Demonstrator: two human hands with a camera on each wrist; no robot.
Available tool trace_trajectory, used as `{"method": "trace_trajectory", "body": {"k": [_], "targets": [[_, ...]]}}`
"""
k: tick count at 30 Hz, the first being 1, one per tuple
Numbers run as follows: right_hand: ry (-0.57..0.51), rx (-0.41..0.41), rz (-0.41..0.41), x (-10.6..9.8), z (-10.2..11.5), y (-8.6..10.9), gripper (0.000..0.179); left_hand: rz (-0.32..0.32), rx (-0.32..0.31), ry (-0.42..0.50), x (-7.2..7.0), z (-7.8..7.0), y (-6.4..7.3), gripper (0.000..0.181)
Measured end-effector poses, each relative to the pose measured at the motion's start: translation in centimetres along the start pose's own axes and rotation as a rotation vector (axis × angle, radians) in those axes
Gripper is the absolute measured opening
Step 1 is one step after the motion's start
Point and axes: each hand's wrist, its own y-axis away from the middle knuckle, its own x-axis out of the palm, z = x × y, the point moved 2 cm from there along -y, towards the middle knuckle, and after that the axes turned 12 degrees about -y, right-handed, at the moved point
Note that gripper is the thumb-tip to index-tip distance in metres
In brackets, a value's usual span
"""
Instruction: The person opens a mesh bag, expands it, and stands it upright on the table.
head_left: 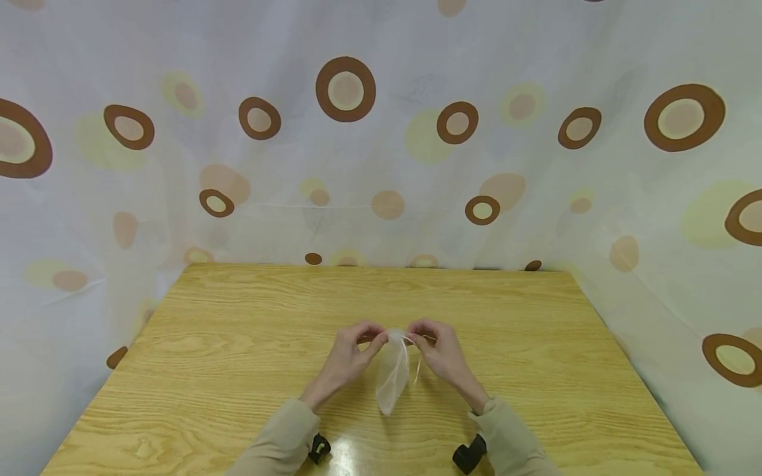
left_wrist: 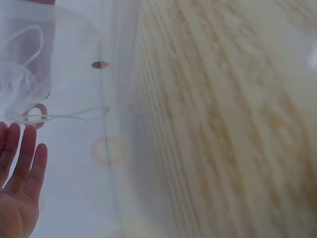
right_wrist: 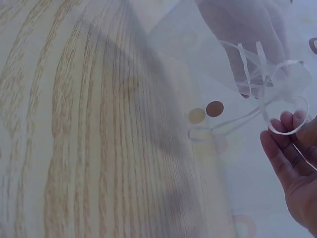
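A sheer white pouch (head_left: 393, 380) hangs in the air between a person's hands, above the near half of the bench. It is slack and narrow; the thin fabric shows no bulge, and no contents can be made out. White drawstrings (right_wrist: 240, 119) trail from its gathered top, a loop hanging free.

The left hand (head_left: 351, 350) pinches the top edge between thumb and fingers. The right hand (head_left: 443, 354) has its grip on the drawstrings at the opposite edge, one loop curving across its fingertips; whether it also catches fabric cannot be told.

The step in hand seems to be working the mouth and its cords. The next move likely calls for keeping both pinches light and the loops untangled.

Beneath lies the wood-grained bench (head_left: 238, 317); behind hangs a white sheet (head_left: 381, 158) with brown rings.
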Motion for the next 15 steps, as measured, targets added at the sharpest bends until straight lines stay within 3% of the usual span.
{"method": "trace_trajectory", "body": {"k": [9,15], "targets": [[-0.032,-0.026,0.025,-0.12,-0.02,-0.23,0.005,-0.045,-0.008,0.027,-0.22,-0.08,-0.32,0.011],[-0.048,-0.052,0.084,-0.14,-0.21,-0.22,0.007,-0.012,0.037,0.038,-0.66,-0.07,-0.60,0.037]]}}
